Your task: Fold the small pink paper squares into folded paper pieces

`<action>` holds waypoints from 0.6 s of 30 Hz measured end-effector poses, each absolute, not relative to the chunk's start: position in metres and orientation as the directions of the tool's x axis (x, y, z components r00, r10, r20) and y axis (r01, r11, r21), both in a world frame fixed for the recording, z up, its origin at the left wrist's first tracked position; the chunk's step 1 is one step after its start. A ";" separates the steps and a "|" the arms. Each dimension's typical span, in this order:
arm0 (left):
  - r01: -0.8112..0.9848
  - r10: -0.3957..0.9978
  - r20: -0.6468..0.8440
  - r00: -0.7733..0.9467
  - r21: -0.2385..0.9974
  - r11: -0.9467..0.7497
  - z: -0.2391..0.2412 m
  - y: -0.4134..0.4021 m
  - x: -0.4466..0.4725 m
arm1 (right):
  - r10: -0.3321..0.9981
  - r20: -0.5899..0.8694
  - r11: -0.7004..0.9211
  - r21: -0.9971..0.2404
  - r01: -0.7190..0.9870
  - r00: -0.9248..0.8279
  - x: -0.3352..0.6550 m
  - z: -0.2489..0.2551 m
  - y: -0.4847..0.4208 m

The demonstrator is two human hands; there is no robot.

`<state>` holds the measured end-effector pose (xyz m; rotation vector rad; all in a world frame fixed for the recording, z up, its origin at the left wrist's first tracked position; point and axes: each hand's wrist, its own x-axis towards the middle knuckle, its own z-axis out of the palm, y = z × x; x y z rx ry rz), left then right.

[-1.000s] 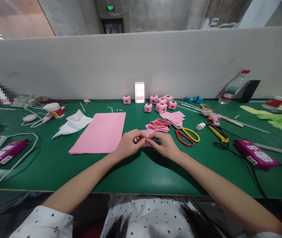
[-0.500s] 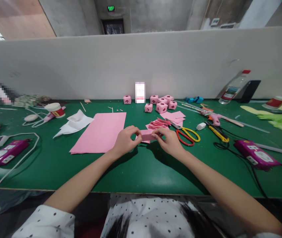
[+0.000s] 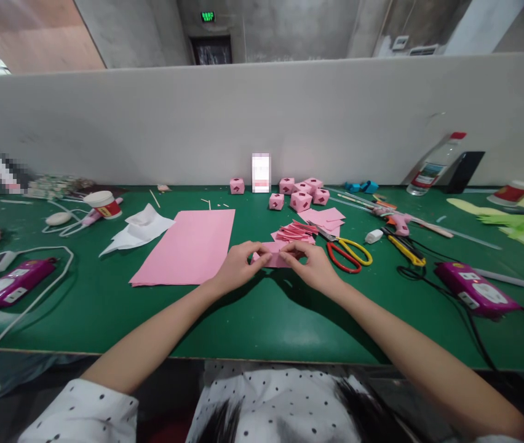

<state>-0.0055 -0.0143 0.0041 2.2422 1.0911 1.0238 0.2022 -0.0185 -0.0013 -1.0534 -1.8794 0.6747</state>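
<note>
A small piece of pink paper is pinched between both hands above the green table. My left hand grips its left end, thumb and fingers closed together. My right hand has the other end between thumb and fingertips. Just beyond lie a pile of folded pink paper strips and some flat pink paper pieces. Scissors with one red and one yellow handle rest beside my right hand. To the left, large pink sheets lie stacked, partly behind my left hand.
Several pink paper cubes stand near the lit phone by the partition. A white tissue and paper cup are at left. On the right are a glue gun, yellow cutter and purple power strip.
My thumbs have moved closer together along the pink paper, toward its middle. The paper sits slightly lower, still held by both hands.
</note>
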 end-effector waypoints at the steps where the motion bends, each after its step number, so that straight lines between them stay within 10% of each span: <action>1: 0.488 0.789 0.431 0.438 0.623 -0.611 0.002 -0.015 -0.004 | 0.861 0.413 0.505 -0.766 0.397 -0.298 0.200 -0.002 -0.020; 18: 0.607 0.770 0.549 0.326 0.503 -0.616 -0.001 -0.013 -0.009 | 0.867 0.455 0.488 -0.699 0.522 -0.203 0.221 0.004 -0.007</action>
